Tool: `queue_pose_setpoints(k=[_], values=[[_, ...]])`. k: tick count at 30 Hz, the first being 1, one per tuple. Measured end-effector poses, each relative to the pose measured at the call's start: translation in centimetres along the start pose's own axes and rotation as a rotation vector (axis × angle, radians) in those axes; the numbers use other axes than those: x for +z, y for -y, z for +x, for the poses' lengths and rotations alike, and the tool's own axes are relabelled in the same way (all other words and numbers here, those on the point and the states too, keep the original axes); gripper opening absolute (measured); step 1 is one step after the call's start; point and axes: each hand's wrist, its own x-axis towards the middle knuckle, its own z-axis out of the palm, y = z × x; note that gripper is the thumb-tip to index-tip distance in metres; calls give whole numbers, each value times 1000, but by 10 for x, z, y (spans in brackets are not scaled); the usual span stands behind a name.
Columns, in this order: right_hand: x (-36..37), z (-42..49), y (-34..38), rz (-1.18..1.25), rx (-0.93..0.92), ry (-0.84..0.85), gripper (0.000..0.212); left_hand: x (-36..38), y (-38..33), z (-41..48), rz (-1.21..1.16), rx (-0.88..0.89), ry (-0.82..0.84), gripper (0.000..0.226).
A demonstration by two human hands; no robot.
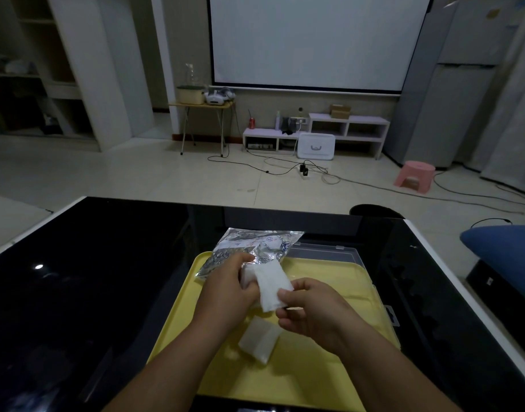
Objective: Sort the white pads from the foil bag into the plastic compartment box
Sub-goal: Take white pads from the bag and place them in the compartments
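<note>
A crinkled foil bag lies at the far left corner of a yellow tray. My left hand grips a bundle of white pads at the bag's mouth. My right hand pinches the near end of the top white pad between thumb and fingers. Another white pad lies loose on the tray below my hands. The clear plastic compartment box stands behind the tray at the right, mostly hidden by it.
The tray sits on a glossy black table with white edges. A blue cushion lies off the table's right side. Beyond the table are floor cables, a pink stool and low white shelves.
</note>
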Motion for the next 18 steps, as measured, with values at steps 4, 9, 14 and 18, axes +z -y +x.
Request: queue_pose_setpoints(k=[4, 9, 14, 18], values=[[-4, 3, 2, 78, 15, -30, 18, -2, 2, 2, -100, -73, -6, 43], [-9, 3, 6, 158, 20, -25, 17, -2, 5, 6, -212, -136, -13, 43], [-10, 3, 8, 141, -71, -87, 18, -1, 7, 9, -352, -197, 40, 44], [-12, 2, 10, 76, -127, -50, 18, -3, 5, 8, -436, -223, 115, 47]])
